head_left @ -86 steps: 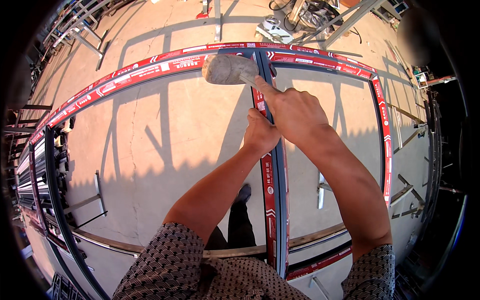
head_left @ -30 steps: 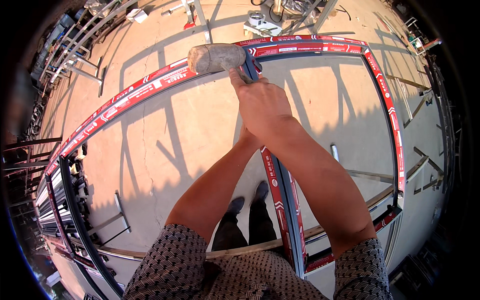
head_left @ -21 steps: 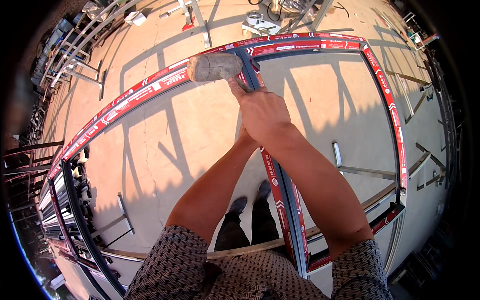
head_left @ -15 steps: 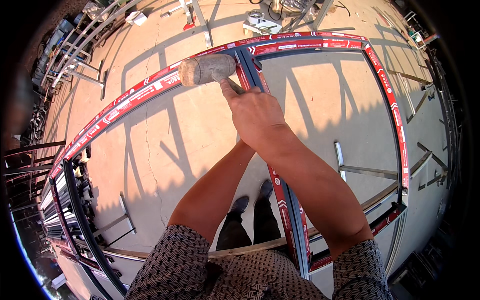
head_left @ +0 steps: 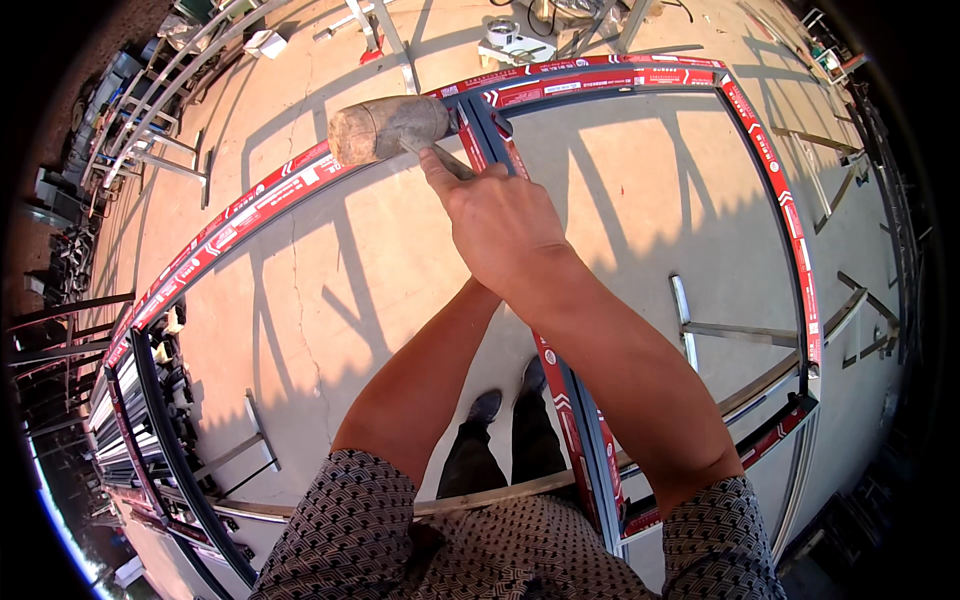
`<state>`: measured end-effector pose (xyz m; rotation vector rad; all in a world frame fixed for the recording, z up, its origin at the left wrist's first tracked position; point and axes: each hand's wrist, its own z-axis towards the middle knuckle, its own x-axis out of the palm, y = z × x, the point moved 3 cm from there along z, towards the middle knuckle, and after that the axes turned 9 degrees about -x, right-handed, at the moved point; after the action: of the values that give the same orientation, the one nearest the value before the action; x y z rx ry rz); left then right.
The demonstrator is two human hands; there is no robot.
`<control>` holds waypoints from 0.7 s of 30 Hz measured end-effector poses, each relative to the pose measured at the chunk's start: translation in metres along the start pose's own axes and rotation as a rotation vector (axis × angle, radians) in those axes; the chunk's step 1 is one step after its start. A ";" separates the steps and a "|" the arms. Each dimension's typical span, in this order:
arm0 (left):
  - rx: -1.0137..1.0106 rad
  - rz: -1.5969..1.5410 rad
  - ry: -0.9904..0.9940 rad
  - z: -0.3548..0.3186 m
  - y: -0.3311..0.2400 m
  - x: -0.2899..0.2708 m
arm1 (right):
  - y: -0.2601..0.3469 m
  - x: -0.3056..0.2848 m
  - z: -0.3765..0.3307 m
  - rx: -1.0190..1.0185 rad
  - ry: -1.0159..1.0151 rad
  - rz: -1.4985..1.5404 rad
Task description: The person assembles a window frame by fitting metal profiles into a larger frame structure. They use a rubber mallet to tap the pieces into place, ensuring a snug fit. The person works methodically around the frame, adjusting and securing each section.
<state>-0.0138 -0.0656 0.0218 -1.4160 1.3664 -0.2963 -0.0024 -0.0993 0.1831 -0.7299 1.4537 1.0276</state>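
Right hand [head_left: 500, 225] grips the mallet [head_left: 390, 128] handle, head poised beside the frame's centre bar [head_left: 485, 125] joint at the top rail; blows should land square; left hand hidden beneath.

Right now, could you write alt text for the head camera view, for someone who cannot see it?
Seen from above, a person's right hand grips a mallet beside the middle bar of a large metal frame wrapped in red film, lying on a sunlit concrete floor. The left hand is hidden behind the right arm. Loose metal bars lie around.
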 end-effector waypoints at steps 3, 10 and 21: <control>0.002 -0.007 -0.004 0.003 -0.002 -0.004 | -0.012 0.004 0.000 0.033 -0.038 0.092; -0.048 -0.021 -0.016 -0.010 0.005 -0.012 | 0.020 -0.004 -0.011 0.010 0.061 0.008; -0.038 -0.028 -0.007 -0.010 0.009 -0.010 | 0.004 -0.003 -0.045 -0.026 -0.011 -0.006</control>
<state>-0.0300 -0.0601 0.0236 -1.4677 1.3539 -0.2847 -0.0256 -0.1386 0.1852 -0.7457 1.4298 1.0463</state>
